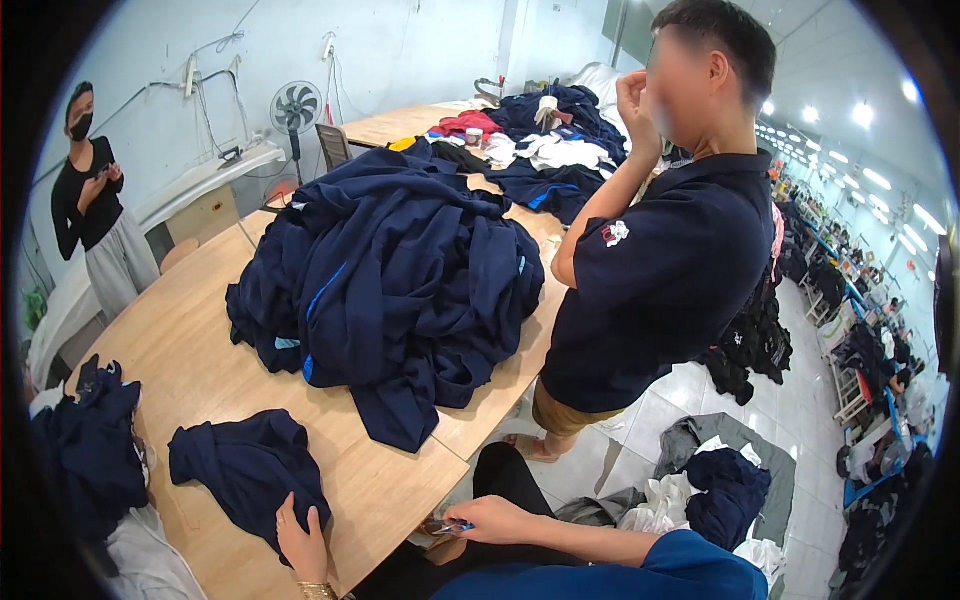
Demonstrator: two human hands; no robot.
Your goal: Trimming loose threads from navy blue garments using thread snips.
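Note:
A crumpled navy garment (255,465) lies near the table's front edge. My left hand (300,540) is at its near end, fingers and thumb closed on the cloth. Just past the table edge, my right hand (497,521) is closed around small thread snips (452,526) with a blue part showing; their blades are hard to make out. Farther along the table rises a big heap of navy garments (390,270) with light blue trim.
Dark clothes (95,450) are piled at the left table (200,350) edge. A person (670,240) stands close by on the right, another (95,200) at the far left. Cloth bundles (725,490) lie on the floor. A fan (297,108) stands by the wall.

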